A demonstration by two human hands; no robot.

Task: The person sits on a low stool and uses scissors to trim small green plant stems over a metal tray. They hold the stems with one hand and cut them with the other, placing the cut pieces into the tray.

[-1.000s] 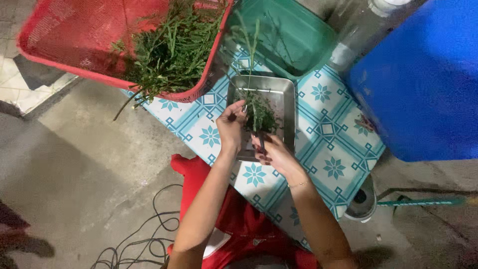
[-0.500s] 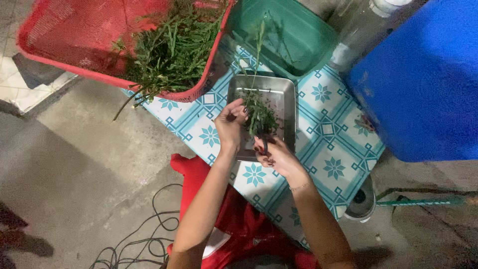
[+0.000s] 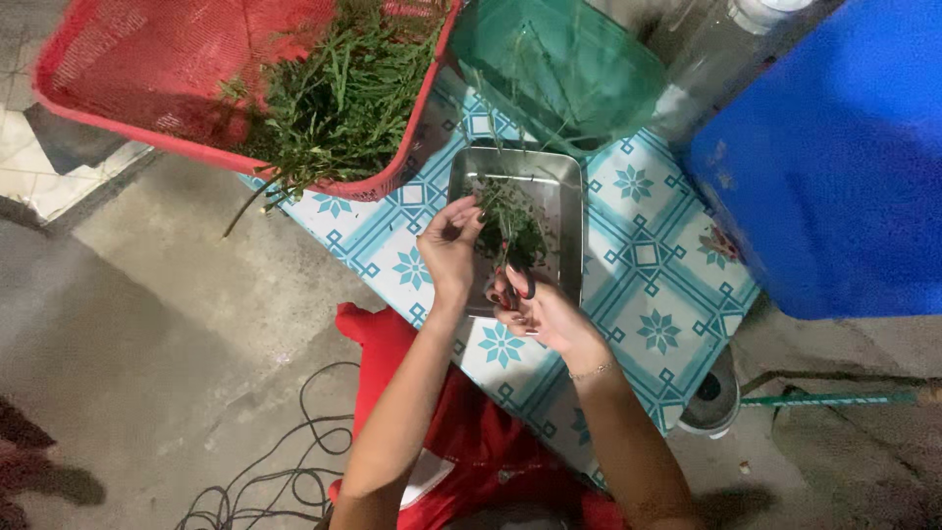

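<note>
scissors (image 3: 517, 267) in right hand (image 3: 538, 306), blades pointing away into tray (image 3: 569, 211)

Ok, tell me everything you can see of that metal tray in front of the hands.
The metal tray is a shallow rectangular pan, shiny grey like steel, with rounded corners and a raised rim. It lies flat on the patterned blue-and-white table cover, just below the green tub and right of the red basket. A small heap of cut green herbs lies in its left half, with loose bits scattered around. The left hand and the right hand, which holds scissors, cover its near edge.
</note>
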